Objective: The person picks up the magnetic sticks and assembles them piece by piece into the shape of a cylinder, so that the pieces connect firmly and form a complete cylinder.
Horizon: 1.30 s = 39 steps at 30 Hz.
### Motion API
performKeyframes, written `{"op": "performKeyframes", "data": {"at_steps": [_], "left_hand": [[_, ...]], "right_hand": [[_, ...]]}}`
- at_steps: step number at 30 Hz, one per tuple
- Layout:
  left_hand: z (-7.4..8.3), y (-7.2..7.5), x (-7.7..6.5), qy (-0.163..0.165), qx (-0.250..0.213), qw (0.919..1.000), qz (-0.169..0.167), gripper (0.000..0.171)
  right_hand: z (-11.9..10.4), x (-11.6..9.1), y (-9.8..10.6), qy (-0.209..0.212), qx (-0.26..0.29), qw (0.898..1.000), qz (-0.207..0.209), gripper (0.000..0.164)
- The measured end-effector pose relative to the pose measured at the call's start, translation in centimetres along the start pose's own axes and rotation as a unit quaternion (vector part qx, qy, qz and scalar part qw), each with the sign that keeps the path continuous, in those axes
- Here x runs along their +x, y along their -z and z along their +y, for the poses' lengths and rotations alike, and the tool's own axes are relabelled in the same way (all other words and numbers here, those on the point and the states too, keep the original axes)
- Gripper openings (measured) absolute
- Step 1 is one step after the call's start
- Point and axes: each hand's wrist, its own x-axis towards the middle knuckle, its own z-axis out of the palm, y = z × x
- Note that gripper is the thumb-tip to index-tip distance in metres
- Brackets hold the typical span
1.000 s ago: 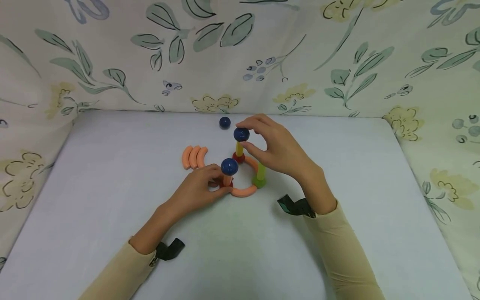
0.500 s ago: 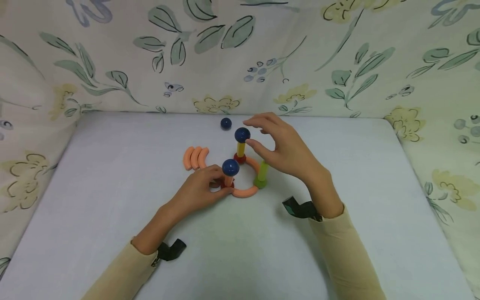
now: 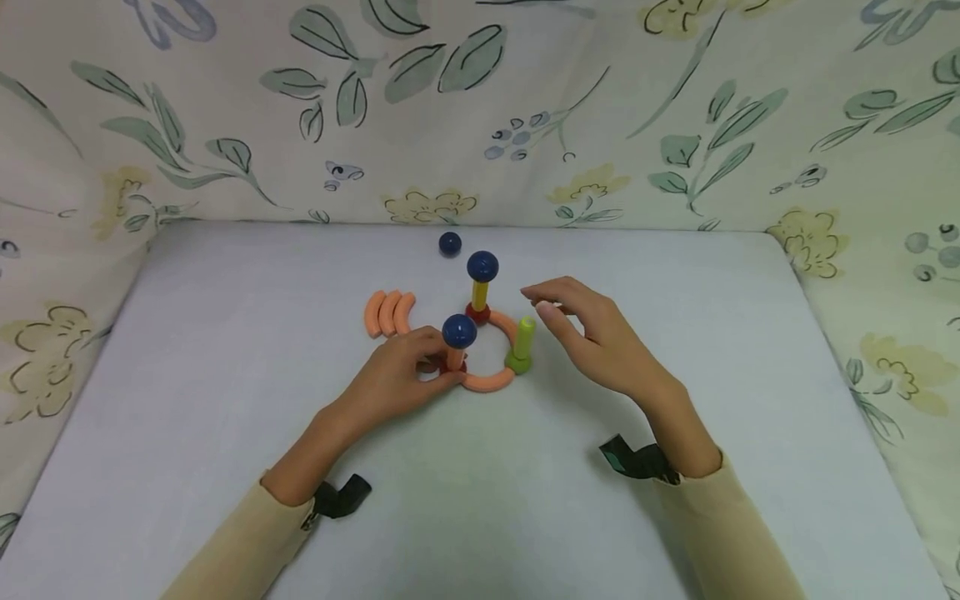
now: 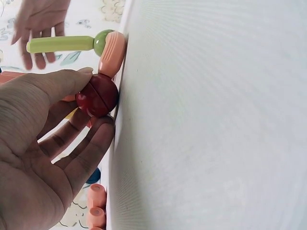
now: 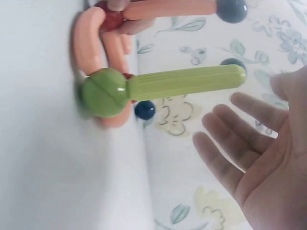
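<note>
My left hand point(image 3: 393, 375) pinches a red ball point(image 4: 98, 96) between thumb and fingers at the near left of a ring of curved orange rods point(image 3: 487, 382). From that ball rises an orange rod point(image 5: 172, 8) topped by a blue ball point(image 3: 459, 331). At the back of the ring, a yellow rod point(image 3: 480, 296) stands on another red ball point(image 3: 477, 313) and bears a second blue ball point(image 3: 482, 267). A green rod point(image 5: 187, 81) stands bare-topped on a green ball point(image 5: 104, 92) at the right. Beside it my right hand point(image 3: 600, 337) hovers, fingers relaxed, holding nothing.
Several loose curved orange pieces point(image 3: 388, 313) lie side by side left of the ring. A loose dark blue ball point(image 3: 450, 243) sits near the back edge of the white table point(image 3: 225, 375). A floral cloth point(image 3: 450, 125) hangs behind.
My right hand has let go of the blue ball on the yellow rod and moved right and nearer, beside the green rod. The left hand stays at the red ball.
</note>
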Motion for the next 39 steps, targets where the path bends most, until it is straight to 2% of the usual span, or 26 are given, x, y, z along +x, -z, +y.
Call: {"op": "performKeyframes", "data": {"at_steps": [3, 5, 10, 14, 19, 23, 39], "left_hand": [[0.0, 0.0, 0.1, 0.0, 0.0, 1.0, 0.0, 0.01], [0.0, 0.0, 0.1, 0.001, 0.0, 1.0, 0.0, 0.01], [0.1, 0.0, 0.1, 0.001, -0.004, 1.0, 0.001, 0.011], [0.0, -0.1, 0.2, -0.003, -0.002, 1.0, 0.002, 0.011], [-0.1, -0.1, 0.3, -0.011, 0.011, 0.9999, 0.007, 0.012], [-0.1, -0.1, 0.3, -0.009, 0.015, 0.9998, 0.005, 0.012], [0.0, 0.1, -0.3, -0.007, 0.017, 0.9998, 0.01, 0.017]], "right_hand": [[0.8, -0.9, -0.3, -0.02, 0.024, 0.999, -0.016, 0.037], [1.2, -1.3, -0.4, -0.018, 0.037, 0.999, -0.027, 0.037], [2.2, -1.6, -1.0, 0.005, 0.029, 0.998, -0.05, 0.043], [3.0, -1.4, -2.1, 0.006, 0.012, 0.998, -0.059, 0.039], [3.5, -1.1, -3.5, 0.01, -0.007, 0.999, -0.049, 0.024], [3.5, -1.0, -4.0, 0.006, -0.019, 0.999, -0.043, 0.019], [3.2, -1.0, -4.5, -0.004, -0.017, 0.999, -0.049, 0.017]]}}
